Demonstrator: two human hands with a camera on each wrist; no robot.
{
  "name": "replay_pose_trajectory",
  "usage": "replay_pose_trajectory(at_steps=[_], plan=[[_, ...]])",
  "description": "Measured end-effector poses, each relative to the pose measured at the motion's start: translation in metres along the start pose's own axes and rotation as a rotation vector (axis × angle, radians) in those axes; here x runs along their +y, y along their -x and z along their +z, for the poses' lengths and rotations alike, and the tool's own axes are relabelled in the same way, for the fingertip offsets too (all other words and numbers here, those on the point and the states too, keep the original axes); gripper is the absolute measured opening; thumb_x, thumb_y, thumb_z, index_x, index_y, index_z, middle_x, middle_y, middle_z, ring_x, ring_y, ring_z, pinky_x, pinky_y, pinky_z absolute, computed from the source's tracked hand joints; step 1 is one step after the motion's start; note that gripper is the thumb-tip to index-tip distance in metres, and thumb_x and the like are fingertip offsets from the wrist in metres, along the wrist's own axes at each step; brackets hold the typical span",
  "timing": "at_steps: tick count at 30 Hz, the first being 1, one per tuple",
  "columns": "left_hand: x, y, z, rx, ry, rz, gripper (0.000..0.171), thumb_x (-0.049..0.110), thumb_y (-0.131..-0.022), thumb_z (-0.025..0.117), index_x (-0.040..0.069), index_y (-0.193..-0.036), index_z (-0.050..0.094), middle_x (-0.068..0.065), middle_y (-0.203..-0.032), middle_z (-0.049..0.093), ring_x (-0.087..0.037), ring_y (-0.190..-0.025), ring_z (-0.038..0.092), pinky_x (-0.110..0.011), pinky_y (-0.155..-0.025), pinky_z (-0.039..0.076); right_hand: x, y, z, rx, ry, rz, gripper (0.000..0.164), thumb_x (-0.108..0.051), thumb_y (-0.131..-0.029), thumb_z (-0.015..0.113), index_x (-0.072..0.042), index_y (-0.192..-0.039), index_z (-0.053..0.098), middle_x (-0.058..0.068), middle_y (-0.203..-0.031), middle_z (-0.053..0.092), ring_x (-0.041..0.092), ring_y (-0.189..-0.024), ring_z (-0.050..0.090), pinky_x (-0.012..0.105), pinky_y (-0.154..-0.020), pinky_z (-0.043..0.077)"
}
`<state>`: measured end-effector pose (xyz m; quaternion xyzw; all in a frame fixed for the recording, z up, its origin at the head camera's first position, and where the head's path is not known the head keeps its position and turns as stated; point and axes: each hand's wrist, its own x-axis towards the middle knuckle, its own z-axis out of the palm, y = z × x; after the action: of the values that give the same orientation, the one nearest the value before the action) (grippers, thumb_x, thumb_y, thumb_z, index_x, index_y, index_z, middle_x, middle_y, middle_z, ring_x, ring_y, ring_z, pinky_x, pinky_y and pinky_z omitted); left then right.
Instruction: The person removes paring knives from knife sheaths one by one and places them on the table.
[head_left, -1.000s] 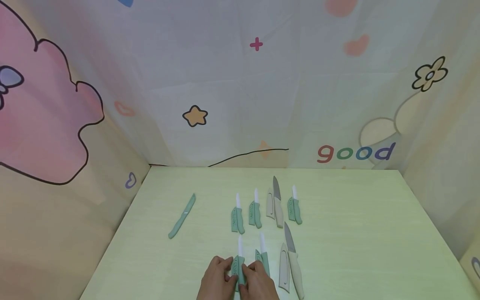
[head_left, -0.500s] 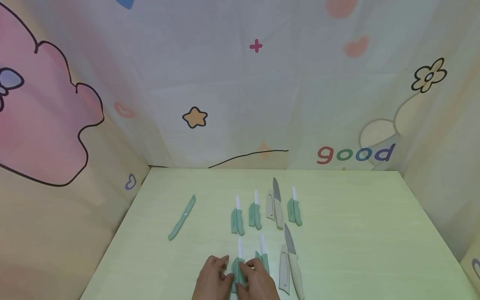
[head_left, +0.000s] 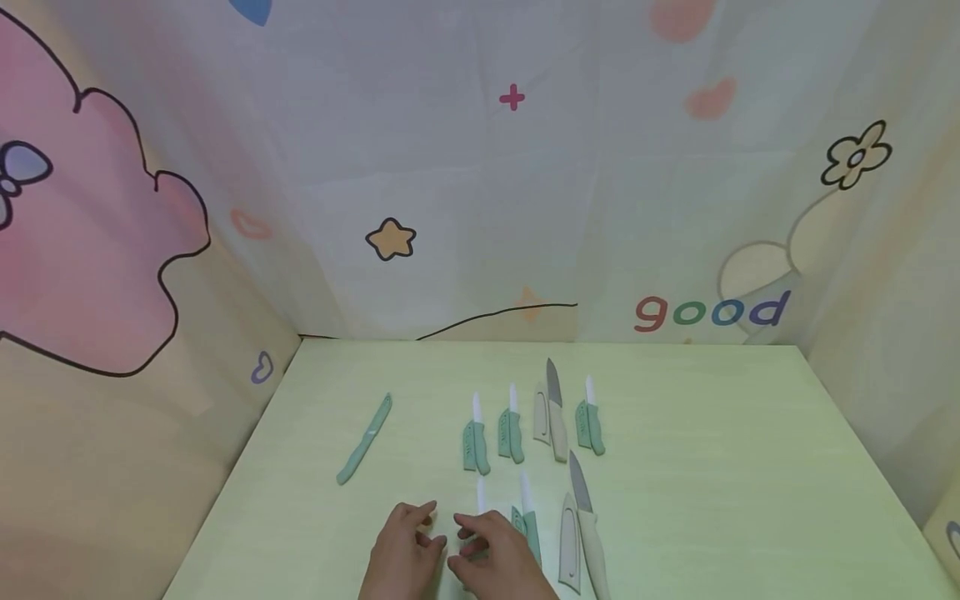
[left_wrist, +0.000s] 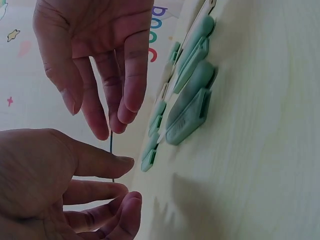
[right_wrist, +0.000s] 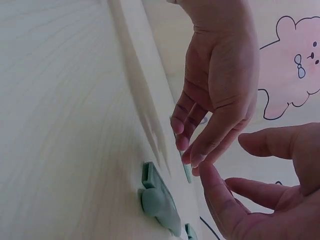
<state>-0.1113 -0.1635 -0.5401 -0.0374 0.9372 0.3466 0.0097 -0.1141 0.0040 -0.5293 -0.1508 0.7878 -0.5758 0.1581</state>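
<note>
My left hand (head_left: 403, 550) hovers over the near part of the table, fingers loosely bent and holding nothing. Beside it, my right hand (head_left: 498, 557) is also raised and empty, thumb apart from the fingers. Below the right hand lies a green-handled paring knife, its white blade (head_left: 481, 497) showing past the fingers. In the left wrist view its handle (left_wrist: 191, 92) lies alongside its green sheath (left_wrist: 187, 122). Just right of the right hand, another green paring knife (head_left: 532, 533) lies by its sheath (head_left: 517, 518), partly covered by that hand.
A cream-handled knife (head_left: 592, 546) and its cream sheath (head_left: 570, 546) lie to the right. Farther back is a row of green paring knives (head_left: 481, 450) with sheaths and another cream knife (head_left: 557, 429). A sheathed green knife (head_left: 365, 439) lies alone at left.
Both hands have let go of the green paring knife and its sheath and lifted off. The left hand has moved left; the right hand has shifted slightly left over the knife.
</note>
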Motion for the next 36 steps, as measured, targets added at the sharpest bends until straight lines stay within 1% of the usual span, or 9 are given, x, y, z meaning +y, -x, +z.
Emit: replay_pose_trajectory(at_steps=[5, 7, 9, 13, 18, 20, 24, 28, 36], plan=[[-0.005, -0.004, -0.006, 0.013, -0.020, 0.004, 0.044, 0.010, -0.078, 0.077, 0.002, -0.120, 0.065, -0.004, -0.097, 0.058, -0.009, -0.075, 0.056, -0.030, -0.063, 0.052, -0.006, -0.009, 0.010, 0.004, -0.123, 0.089, 0.052, -0.014, -0.085, 0.070, -0.002, -0.133, 0.054, 0.007, -0.107, 0.061, 0.015, -0.090, 0.061, 0.035, -0.071, 0.058], [-0.006, -0.006, -0.008, 0.017, -0.032, -0.002, 0.044, 0.009, -0.078, 0.077, 0.002, -0.120, 0.065, -0.004, -0.097, 0.058, -0.010, -0.077, 0.057, -0.032, -0.064, 0.052, -0.008, -0.013, 0.015, -0.007, -0.178, 0.105, 0.055, -0.015, -0.086, 0.069, -0.002, -0.135, 0.051, 0.007, -0.110, 0.061, 0.017, -0.093, 0.060, 0.038, -0.074, 0.057], [-0.007, -0.009, -0.010, 0.011, -0.038, -0.028, 0.043, 0.009, -0.079, 0.076, 0.003, -0.120, 0.065, -0.004, -0.098, 0.058, -0.012, -0.078, 0.057, -0.034, -0.066, 0.053, -0.011, -0.017, 0.019, -0.017, -0.209, 0.122, 0.057, -0.017, -0.086, 0.069, -0.002, -0.137, 0.049, 0.007, -0.112, 0.061, 0.017, -0.095, 0.060, 0.040, -0.077, 0.057], [-0.011, -0.011, -0.015, 0.019, -0.043, -0.047, 0.043, 0.008, -0.080, 0.075, 0.002, -0.121, 0.064, -0.005, -0.101, 0.059, -0.015, -0.082, 0.059, -0.038, -0.069, 0.054, -0.016, -0.026, 0.026, -0.028, -0.220, 0.148, 0.061, -0.022, -0.085, 0.072, -0.003, -0.139, 0.048, 0.007, -0.113, 0.061, 0.016, -0.096, 0.060, 0.041, -0.081, 0.057], [-0.023, -0.014, -0.023, 0.067, -0.076, -0.006, 0.044, 0.010, -0.081, 0.074, 0.002, -0.122, 0.063, -0.007, -0.103, 0.060, -0.019, -0.085, 0.060, -0.042, -0.069, 0.054, -0.021, -0.038, 0.034, -0.026, -0.216, 0.125, 0.059, -0.019, -0.085, 0.070, 0.000, -0.137, 0.049, 0.009, -0.113, 0.063, 0.015, -0.095, 0.062, 0.041, -0.081, 0.057], [-0.027, -0.014, -0.027, 0.077, -0.081, -0.001, 0.044, 0.010, -0.082, 0.074, 0.002, -0.123, 0.062, -0.008, -0.104, 0.060, -0.020, -0.087, 0.060, -0.044, -0.070, 0.054, -0.023, -0.042, 0.037, -0.023, -0.220, 0.114, 0.059, -0.018, -0.084, 0.070, 0.001, -0.136, 0.049, 0.011, -0.114, 0.063, 0.014, -0.095, 0.062, 0.041, -0.080, 0.057], [-0.034, -0.017, -0.033, 0.086, -0.084, -0.024, 0.044, 0.011, -0.083, 0.072, 0.003, -0.125, 0.061, -0.008, -0.106, 0.061, -0.021, -0.089, 0.061, -0.046, -0.073, 0.053, -0.028, -0.049, 0.046, -0.015, -0.243, 0.125, 0.060, -0.018, -0.083, 0.070, 0.001, -0.136, 0.050, 0.010, -0.113, 0.063, 0.013, -0.095, 0.062, 0.041, -0.080, 0.056], [-0.038, -0.019, -0.037, 0.105, -0.074, -0.037, 0.045, 0.012, -0.083, 0.072, 0.003, -0.125, 0.061, -0.008, -0.107, 0.061, -0.021, -0.089, 0.061, -0.045, -0.073, 0.054, -0.031, -0.055, 0.052, -0.002, -0.249, 0.143, 0.061, -0.018, -0.082, 0.071, 0.000, -0.136, 0.051, 0.010, -0.114, 0.063, 0.014, -0.096, 0.061, 0.042, -0.084, 0.056], [-0.047, -0.023, -0.045, 0.123, -0.076, -0.050, 0.046, 0.015, -0.083, 0.072, 0.003, -0.126, 0.060, -0.009, -0.107, 0.062, -0.021, -0.089, 0.061, -0.045, -0.073, 0.053, -0.028, -0.068, 0.064, -0.001, -0.289, 0.166, 0.058, -0.013, -0.081, 0.072, 0.001, -0.134, 0.053, 0.009, -0.114, 0.065, 0.015, -0.096, 0.062, 0.041, -0.083, 0.056]])
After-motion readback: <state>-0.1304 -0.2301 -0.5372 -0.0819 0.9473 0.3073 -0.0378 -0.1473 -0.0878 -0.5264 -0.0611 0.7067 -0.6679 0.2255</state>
